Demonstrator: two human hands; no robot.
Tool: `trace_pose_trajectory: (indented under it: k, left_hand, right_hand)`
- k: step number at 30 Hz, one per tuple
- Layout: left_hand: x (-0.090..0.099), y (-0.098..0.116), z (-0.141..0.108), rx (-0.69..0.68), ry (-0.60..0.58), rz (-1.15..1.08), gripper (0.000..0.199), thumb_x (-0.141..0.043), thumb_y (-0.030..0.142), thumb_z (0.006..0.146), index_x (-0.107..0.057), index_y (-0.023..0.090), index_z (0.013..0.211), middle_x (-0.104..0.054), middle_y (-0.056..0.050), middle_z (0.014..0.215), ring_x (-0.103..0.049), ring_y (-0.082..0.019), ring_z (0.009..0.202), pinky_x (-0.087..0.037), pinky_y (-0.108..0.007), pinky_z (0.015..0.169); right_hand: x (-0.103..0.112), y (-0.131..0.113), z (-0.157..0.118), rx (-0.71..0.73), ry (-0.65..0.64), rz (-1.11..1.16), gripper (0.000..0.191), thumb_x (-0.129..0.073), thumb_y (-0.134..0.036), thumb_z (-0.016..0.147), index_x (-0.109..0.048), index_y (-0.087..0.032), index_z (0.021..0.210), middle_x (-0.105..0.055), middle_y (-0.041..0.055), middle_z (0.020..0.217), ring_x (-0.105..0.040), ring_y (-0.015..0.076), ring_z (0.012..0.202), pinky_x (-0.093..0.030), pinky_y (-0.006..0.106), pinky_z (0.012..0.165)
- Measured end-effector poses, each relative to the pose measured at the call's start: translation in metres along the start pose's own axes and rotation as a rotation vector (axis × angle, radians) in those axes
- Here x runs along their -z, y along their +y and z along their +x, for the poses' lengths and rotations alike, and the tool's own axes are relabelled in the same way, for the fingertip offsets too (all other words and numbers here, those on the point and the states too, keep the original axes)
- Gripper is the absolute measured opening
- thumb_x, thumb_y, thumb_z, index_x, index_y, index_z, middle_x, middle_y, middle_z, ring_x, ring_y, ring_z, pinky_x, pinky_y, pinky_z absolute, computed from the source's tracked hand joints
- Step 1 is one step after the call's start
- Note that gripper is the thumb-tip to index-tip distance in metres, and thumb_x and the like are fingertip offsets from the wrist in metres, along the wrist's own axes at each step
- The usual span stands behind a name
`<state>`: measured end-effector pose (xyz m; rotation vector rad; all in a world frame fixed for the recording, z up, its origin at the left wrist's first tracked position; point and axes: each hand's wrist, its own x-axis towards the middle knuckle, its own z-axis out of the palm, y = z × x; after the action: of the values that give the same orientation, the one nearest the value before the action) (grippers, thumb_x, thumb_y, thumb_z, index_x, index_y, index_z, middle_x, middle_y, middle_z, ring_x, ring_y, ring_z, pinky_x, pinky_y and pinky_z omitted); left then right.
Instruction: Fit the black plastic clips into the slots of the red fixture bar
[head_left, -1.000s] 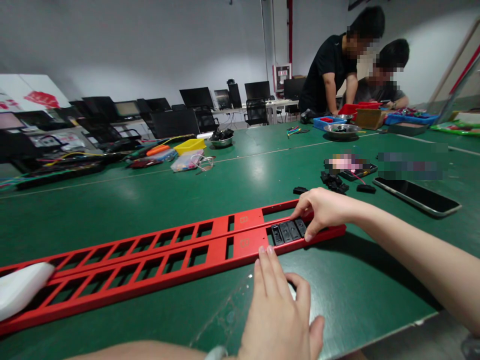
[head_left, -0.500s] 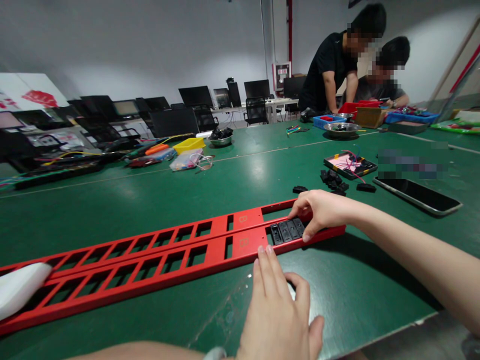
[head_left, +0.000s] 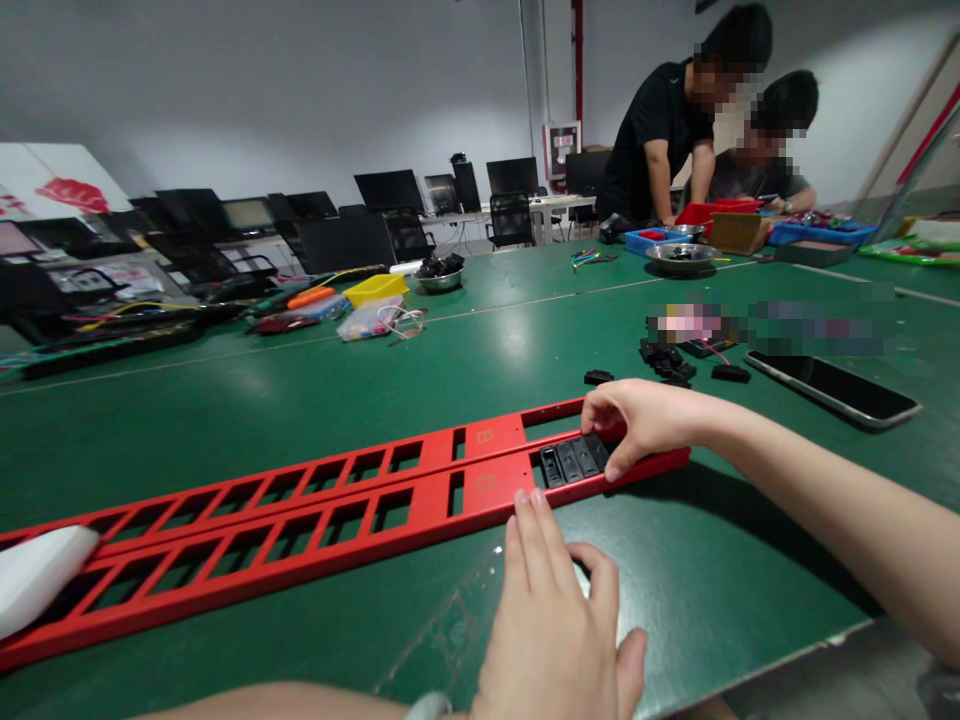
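Two long red slotted metal frames (head_left: pixel 300 520) lie side by side on the green table, each with rectangular cutouts. In a cutout near the right end of the front frame sits a row of several small black rectangular plastic pieces (head_left: pixel 568 461). My right hand (head_left: pixel 649 425) reaches in from the right, thumb and fingers closed around the rightmost black piece, which they partly hide. My left hand (head_left: pixel 559 610) lies palm down in front, fingers stretched out, fingertips touching the near edge of the front frame. A white rounded object (head_left: pixel 45 580) rests over the frames' left part.
Loose black pieces (head_left: pixel 664 358) lie behind my right hand, near a phone (head_left: pixel 832 388). A metal bowl (head_left: pixel 440 275) of black parts and a yellow tray (head_left: pixel 377 290) stand further back. Two people work at the far right among blue trays (head_left: pixel 656 240).
Almost nothing differs. My right hand's index finger has shifted very slightly over the black pieces; my left hand stays in place.
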<state>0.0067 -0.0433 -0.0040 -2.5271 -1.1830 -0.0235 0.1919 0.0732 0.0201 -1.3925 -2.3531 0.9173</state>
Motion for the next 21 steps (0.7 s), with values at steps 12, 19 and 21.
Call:
trace_pose_trajectory:
  k: [12, 19, 21]
  left_hand:
    - [0.006, -0.001, 0.002, -0.014, -0.051, -0.013, 0.054, -0.043, 0.052, 0.071, -0.060, 0.006, 0.093, -0.049, -0.031, 0.113, -0.038, -0.042, 0.112, -0.039, -0.052, 0.085]
    - [0.005, -0.003, 0.002, -0.020, -0.039, -0.013, 0.053, -0.044, 0.052, 0.071, -0.061, 0.006, 0.092, -0.049, -0.031, 0.113, -0.039, -0.042, 0.111, -0.041, -0.052, 0.085]
    - [0.005, -0.003, 0.003, -0.022, -0.026, -0.011, 0.052, -0.044, 0.052, 0.070, -0.061, 0.006, 0.091, -0.050, -0.031, 0.113, -0.039, -0.042, 0.111, -0.041, -0.052, 0.085]
  right_hand:
    - [0.013, 0.013, 0.001, 0.038, 0.057, 0.441, 0.039, -0.065, -0.034, 0.063, -0.056, -0.014, 0.095, -0.060, 0.0025, 0.079, -0.056, 0.0120, 0.070, -0.045, 0.024, 0.063]
    - [0.045, 0.064, 0.006, -0.232, 0.699, 0.211, 0.026, -0.053, -0.028, 0.071, -0.060, -0.014, 0.092, -0.056, 0.0020, 0.063, -0.051, 0.0110, 0.053, -0.041, 0.025, 0.052]
    - [0.044, 0.076, 0.008, -0.189, 0.715, -0.054, 0.026, -0.053, -0.028, 0.071, -0.063, -0.014, 0.090, -0.059, 0.0036, 0.066, -0.053, 0.0140, 0.059, -0.043, 0.029, 0.059]
